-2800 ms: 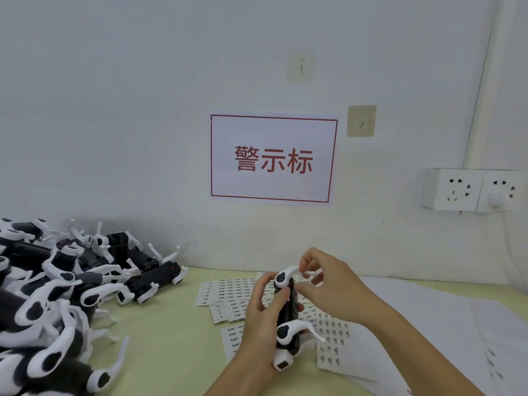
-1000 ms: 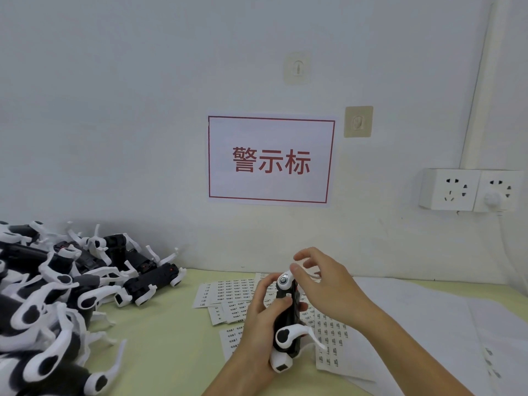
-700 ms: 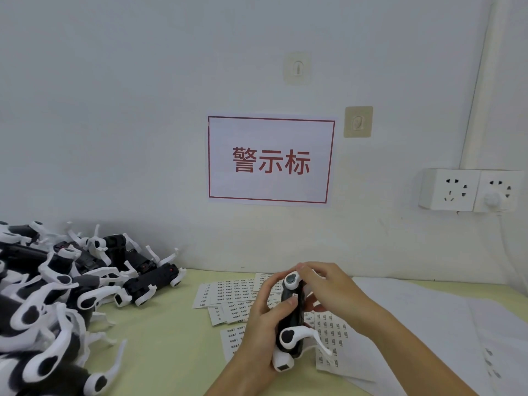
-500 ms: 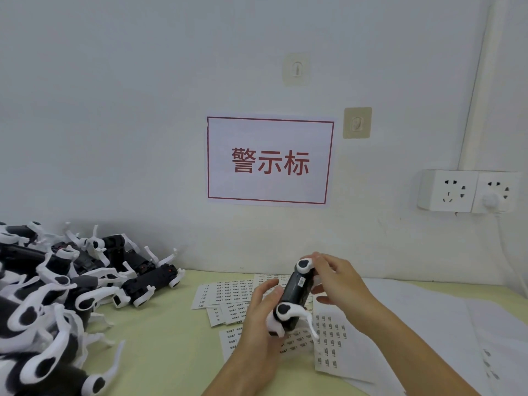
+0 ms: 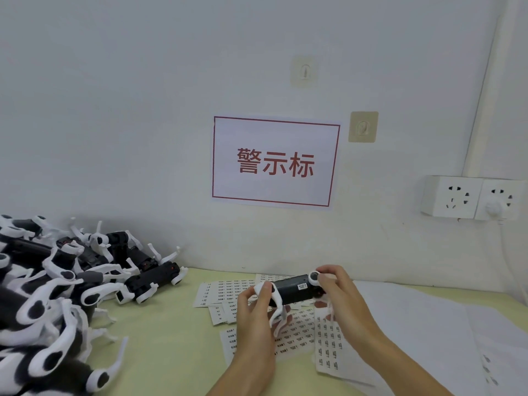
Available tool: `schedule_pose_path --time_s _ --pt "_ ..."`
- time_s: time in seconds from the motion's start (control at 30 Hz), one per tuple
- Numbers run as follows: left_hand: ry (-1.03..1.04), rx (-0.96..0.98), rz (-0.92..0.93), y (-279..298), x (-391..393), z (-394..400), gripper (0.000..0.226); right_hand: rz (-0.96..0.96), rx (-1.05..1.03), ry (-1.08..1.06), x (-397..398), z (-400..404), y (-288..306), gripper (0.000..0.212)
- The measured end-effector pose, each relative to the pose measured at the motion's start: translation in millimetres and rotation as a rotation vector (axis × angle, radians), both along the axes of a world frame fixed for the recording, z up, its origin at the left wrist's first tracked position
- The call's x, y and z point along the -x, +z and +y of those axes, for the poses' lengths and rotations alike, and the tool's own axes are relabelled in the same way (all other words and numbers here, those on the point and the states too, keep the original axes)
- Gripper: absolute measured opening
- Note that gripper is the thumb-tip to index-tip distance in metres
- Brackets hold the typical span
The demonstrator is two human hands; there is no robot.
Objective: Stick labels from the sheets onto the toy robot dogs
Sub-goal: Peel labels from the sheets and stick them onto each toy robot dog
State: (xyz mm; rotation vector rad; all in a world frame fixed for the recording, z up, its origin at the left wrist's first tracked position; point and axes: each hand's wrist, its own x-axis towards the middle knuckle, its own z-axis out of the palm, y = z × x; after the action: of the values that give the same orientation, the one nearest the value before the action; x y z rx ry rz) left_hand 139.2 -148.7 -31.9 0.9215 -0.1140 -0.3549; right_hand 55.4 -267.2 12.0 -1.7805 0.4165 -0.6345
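both hands, left hand (image 5: 254, 312) and right hand (image 5: 340, 298), grip one toy robot dog (image 5: 291, 290) by its ends, fingers curled round it, above the label sheets (image 5: 300, 335). a small label already shows on its body; the pile of dogs (image 5: 57, 295) on the tabletop (image 5: 160, 352) probably awaits labelling.

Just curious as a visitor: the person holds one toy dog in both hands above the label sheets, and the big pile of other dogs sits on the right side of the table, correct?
Not quite. In the head view both hands, left and right, do hold one toy dog above the label sheets, but the pile of other dogs sits on the left side of the table.
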Motion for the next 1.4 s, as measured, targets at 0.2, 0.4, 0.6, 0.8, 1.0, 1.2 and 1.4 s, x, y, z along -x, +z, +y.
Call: schedule_pose_path --time_s 0.2,0.4,0.6,0.8,1.0,1.2,1.4 --pt "-0.024 -0.088 -0.155 1.2 7.4 -0.3 0.008 -0.091 0.079 -0.101 21.6 3.2 -30.2 0.020" --pt "-0.033 -0.156 -0.241 1.3 10.4 -0.5 0.018 -0.139 0.159 -0.050 23.0 -1.3 -43.7 0.025" --pt "-0.095 -0.157 -0.223 0.9 8.6 -0.5 0.013 -0.201 0.198 -0.049 24.0 -1.1 -44.3 0.028" --pt "-0.090 -0.127 -0.175 0.3 7.4 -0.8 0.015 -0.299 0.333 0.024 29.5 3.7 -45.1 0.030" --pt "-0.113 -0.075 -0.178 1.2 10.2 1.9 0.021 -0.323 0.428 0.076 32.8 5.8 -46.6 0.053" --pt "-0.099 -0.024 -0.188 3.5 10.6 2.7 0.027 -0.328 0.362 0.027 28.5 5.3 -45.4 0.030" --pt "-0.115 -0.052 -0.174 5.5 10.0 2.3 0.015 -0.297 0.099 -0.026 24.8 -0.9 -41.7 0.022"
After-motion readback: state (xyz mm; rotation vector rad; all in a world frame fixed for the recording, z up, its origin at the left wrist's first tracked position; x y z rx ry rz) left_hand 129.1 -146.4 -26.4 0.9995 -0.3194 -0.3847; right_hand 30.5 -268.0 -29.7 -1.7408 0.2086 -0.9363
